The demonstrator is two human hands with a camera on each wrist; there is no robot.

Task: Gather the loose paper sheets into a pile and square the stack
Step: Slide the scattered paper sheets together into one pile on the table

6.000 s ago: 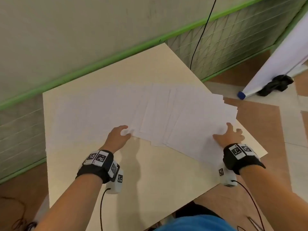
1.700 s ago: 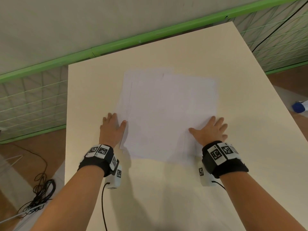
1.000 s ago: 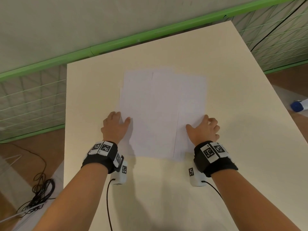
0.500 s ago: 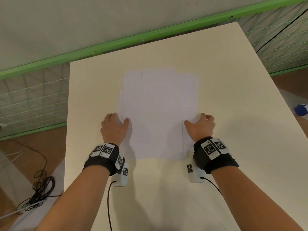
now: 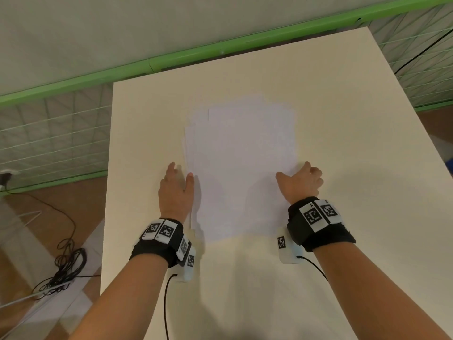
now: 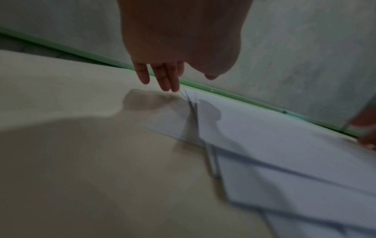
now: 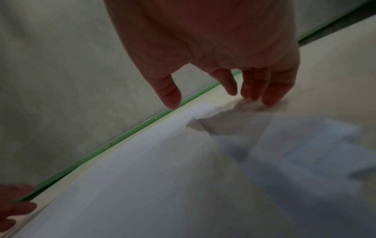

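Observation:
A pile of white paper sheets [image 5: 241, 168] lies in the middle of the cream table [image 5: 355, 192]. Its far and left edges are still slightly staggered. My left hand [image 5: 180, 173] stands against the pile's left edge with fingers straight. In the left wrist view its fingertips [image 6: 168, 87] touch the table right at the sheets' [image 6: 274, 145] edge. My right hand [image 5: 294, 173] is against the right edge. In the right wrist view its fingertips [image 7: 268, 99] rest on the table beside the paper [image 7: 142, 177], with the thumb hovering over the sheets. Neither hand grips anything.
A green rail [image 5: 171, 62] and wire mesh [image 5: 49, 133] run along the table's far and left sides. Black cables [image 5: 66, 263] lie on the floor at the left. Another cable [image 5: 421, 52] hangs at the far right. Bare tabletop surrounds the pile.
The fanned-out sheets have been drawn into one pile. Over the last second both hands pushed inward from the sides, and the pile got narrower.

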